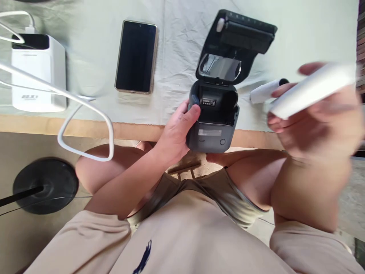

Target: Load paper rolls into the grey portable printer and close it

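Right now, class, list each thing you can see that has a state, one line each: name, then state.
Printer: lid open, paper bay empty, held at the table edge.
Left hand: gripping the printer's side.
Right hand: holding a white roll, blurred.
Phone: screen dark, lying flat.
Power bank: cable plugged in.

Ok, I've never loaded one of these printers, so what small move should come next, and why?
Probably bring the white roll in the right hand over to the open bay of the printer. The lid is flipped back, the bay looks empty, and the left hand grips the printer's side at the table edge, while the roll sits raised off to the right.
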`<state>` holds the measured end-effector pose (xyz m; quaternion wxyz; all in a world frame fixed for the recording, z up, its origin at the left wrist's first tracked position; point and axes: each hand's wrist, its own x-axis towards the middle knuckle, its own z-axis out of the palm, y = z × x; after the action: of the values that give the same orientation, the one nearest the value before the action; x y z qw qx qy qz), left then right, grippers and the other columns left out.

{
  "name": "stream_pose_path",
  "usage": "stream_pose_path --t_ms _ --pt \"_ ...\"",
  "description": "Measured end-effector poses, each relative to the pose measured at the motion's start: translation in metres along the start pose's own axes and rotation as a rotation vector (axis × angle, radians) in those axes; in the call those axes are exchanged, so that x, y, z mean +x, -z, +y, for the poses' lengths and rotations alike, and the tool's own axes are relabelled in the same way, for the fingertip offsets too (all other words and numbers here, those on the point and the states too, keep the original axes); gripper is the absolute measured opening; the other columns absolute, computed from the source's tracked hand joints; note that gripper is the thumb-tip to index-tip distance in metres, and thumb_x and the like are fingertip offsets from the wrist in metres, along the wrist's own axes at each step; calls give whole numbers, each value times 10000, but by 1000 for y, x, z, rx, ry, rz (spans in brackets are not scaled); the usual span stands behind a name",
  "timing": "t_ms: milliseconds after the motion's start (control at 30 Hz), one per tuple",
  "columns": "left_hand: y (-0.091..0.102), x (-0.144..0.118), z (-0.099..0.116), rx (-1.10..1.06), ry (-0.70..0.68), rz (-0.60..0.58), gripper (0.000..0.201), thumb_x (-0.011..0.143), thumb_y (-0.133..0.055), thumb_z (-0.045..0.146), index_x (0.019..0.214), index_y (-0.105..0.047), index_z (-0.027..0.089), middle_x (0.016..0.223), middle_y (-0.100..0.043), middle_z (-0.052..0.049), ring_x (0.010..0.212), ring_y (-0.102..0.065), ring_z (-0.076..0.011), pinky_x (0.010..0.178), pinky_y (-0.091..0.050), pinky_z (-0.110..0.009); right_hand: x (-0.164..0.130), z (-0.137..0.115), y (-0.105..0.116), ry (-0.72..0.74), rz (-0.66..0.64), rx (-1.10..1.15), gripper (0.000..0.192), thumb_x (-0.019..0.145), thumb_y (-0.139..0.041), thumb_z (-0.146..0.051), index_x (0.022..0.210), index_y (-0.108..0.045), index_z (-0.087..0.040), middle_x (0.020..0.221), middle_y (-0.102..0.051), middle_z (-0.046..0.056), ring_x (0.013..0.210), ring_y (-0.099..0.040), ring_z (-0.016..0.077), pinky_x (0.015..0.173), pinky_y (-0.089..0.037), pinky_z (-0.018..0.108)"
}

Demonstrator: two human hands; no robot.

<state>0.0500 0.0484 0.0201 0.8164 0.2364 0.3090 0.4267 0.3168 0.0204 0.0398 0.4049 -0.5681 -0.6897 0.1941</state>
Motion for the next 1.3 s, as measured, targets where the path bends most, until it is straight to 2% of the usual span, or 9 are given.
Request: stream_pose_path --t_ms 133,433,567,633,767,933,1133,1200,1300 --pt "-3 0 1 -5 2 65 272 1043 -808 469 1187 -780 240 1242 -864 -64 1589 -682 -370 1228 -676 -465 -10 43 -42 58 203 265 474 901 -902 -574 1306 -701 -433 1022 -781 4 545 -658 160 329 -422 262" --pt "3 0 0 -19 -55 12 260 1117 -737 480 1096 -826 237 1128 -885 -29 1472 -769 -290 1208 -673 -390 -8 28 -38 100 88 -140 464 985 -831 -495 1421 -732 -374 1145 -782 25 608 -581 145 545 -542 343" --pt "3 -1 1 2 -37 31 363 1134 -694 577 1162 -867 258 1080 -896 -18 1360 -825 -264 1165 -691 -376 -5 26 -25 222 543 -116 424 1046 -712 -630 1361 -755 -350 1168 -722 86 853 -652 220 454 -268 303" --pt "2 1 2 28 -41 28 376 1135 -677 594 1115 -868 271 1128 -905 -5 1329 -837 -260 1125 -709 -373 -1 38 -20 214 641 -226 448 1010 -760 -644 1342 -754 -343 1214 -701 109 972 -669 256 496 -313 320" --pt "2 6 1 70 -58 -18 294 1078 -773 535 995 -830 259 1132 -908 6 1337 -836 -268 1093 -724 -355 13 70 -22 -33 438 -403 581 875 -959 -558 1329 -699 -307 1239 -637 125 1050 -677 292 762 -588 409" --pt "2 8 -4 24 -64 36 293 1133 -711 517 1111 -817 245 1190 -890 -14 1514 -746 -307 1203 -686 -410 27 64 -23 -194 297 -365 436 875 -863 -279 1272 -688 -317 1220 -675 100 1199 -678 326 984 -639 468" --pt "2 4 -4 26 -86 29 474 1253 -430 454 1158 -828 215 1237 -876 -47 1580 -691 -274 1305 -599 -403 23 29 -13 -439 519 403 631 654 -684 -290 1272 -565 -348 1173 -757 24 1031 -796 299 780 -668 448" --pt "2 4 -3 48 -79 45 554 1265 -361 475 1124 -830 216 1196 -874 -47 1577 -692 -264 1289 -602 -378 21 23 -8 -574 476 686 539 611 -680 -336 1145 -610 -330 1136 -760 41 1136 -805 333 817 -679 469" --pt "2 3 -2 64 -74 64 562 1263 -367 490 1100 -831 217 1177 -874 -43 1571 -698 -269 1265 -615 -362 19 14 -7 -586 404 718 440 671 -743 -381 1099 -649 -346 1129 -757 43 1210 -774 328 918 -680 495"
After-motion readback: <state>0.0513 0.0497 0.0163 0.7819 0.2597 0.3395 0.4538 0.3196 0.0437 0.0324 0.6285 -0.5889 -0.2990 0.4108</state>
